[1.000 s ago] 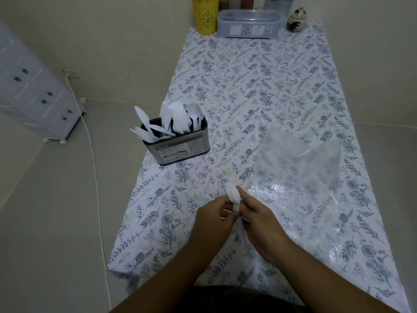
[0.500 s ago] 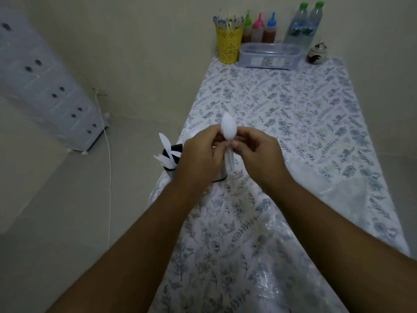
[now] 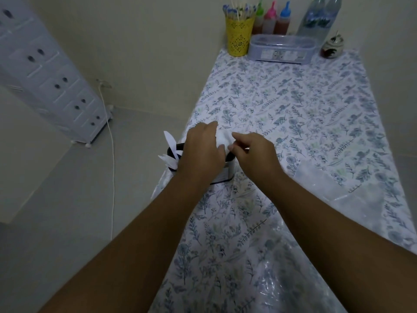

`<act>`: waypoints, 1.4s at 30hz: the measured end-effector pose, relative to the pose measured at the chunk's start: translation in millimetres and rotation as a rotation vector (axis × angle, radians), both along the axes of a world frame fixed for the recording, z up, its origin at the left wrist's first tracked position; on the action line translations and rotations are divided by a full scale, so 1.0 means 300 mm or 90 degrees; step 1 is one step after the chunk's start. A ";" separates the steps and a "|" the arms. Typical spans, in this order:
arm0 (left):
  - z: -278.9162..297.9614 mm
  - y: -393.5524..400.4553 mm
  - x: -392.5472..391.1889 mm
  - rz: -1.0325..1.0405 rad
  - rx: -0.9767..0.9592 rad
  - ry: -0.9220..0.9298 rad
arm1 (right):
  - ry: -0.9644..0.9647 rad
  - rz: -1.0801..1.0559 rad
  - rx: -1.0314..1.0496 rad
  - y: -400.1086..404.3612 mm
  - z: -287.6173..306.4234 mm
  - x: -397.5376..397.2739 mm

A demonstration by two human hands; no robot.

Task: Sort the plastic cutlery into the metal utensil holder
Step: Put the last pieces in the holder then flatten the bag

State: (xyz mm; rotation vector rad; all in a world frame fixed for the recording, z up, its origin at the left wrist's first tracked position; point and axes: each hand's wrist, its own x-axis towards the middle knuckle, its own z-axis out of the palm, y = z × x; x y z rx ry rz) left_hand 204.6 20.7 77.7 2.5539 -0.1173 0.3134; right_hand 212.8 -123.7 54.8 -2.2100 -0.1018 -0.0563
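Over the dark-rimmed metal utensil holder (image 3: 228,171) at the table's left edge, the left hand (image 3: 199,152) and right hand (image 3: 255,152) meet on white plastic cutlery (image 3: 223,137). The right fingers pinch it; the left's grasp cannot be told. This looks like the placing step; next, lower it in and let go.

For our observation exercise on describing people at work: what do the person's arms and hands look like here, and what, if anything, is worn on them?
Both forearms are bare as far as the frame shows, with no sleeves visible. The left hand and right hand wear no gloves, and no watch, bracelet or ring is visible.
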 end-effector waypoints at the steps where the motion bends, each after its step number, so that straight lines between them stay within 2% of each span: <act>1: 0.006 -0.004 -0.009 0.011 0.004 -0.018 | 0.001 -0.010 -0.014 -0.010 -0.004 -0.009; 3: 0.011 -0.029 -0.047 -0.006 -0.027 -0.075 | -0.014 -0.035 -0.005 -0.051 0.000 -0.056; 5: -0.018 -0.084 -0.121 -0.069 -0.070 -0.080 | -0.026 -0.066 0.011 -0.129 -0.003 -0.147; 9: -0.229 -0.236 -0.343 -0.270 -0.067 0.062 | -0.027 -0.178 -0.064 -0.377 -0.101 -0.472; 12: -0.397 -0.354 -0.501 -0.422 -0.018 0.095 | 0.025 -0.296 -0.179 -0.544 -0.228 -0.713; 15: -0.491 -0.395 -0.591 -0.479 0.121 0.266 | 0.157 -0.222 -0.281 -0.624 -0.360 -0.880; 17: -0.519 -0.384 -0.623 -0.486 0.204 0.303 | 0.212 -0.137 -0.316 -0.636 -0.419 -0.949; 19: -0.514 -0.370 -0.645 -0.490 0.218 0.254 | 0.232 -0.112 -0.322 -0.646 -0.439 -0.986; 21: -0.498 -0.364 -0.637 -0.485 0.130 0.144 | 0.230 -0.131 -0.305 -0.654 -0.408 -0.988; 26: -0.399 -0.464 -0.441 -0.381 -0.030 -0.013 | 0.073 -0.293 -0.229 -0.698 -0.324 -0.836; 29: -0.368 -0.572 -0.322 -0.379 -0.016 0.057 | 0.059 -0.267 -0.182 -0.726 -0.310 -0.687; 32: -0.434 -0.620 -0.237 -0.377 0.071 0.182 | 0.180 -0.170 -0.170 -0.762 -0.369 -0.596; 34: -0.495 -0.603 -0.204 -0.355 0.165 0.259 | 0.265 -0.146 -0.210 -0.796 -0.424 -0.587; 36: -0.547 -0.566 -0.199 -0.344 0.276 0.310 | 0.292 -0.129 -0.307 -0.817 -0.461 -0.600; 39: -0.585 -0.531 -0.204 -0.352 0.370 0.309 | 0.301 -0.115 -0.343 -0.829 -0.474 -0.599; 42: -0.537 -0.561 -0.231 -0.315 0.314 0.229 | 0.260 -0.155 -0.339 -0.813 -0.428 -0.597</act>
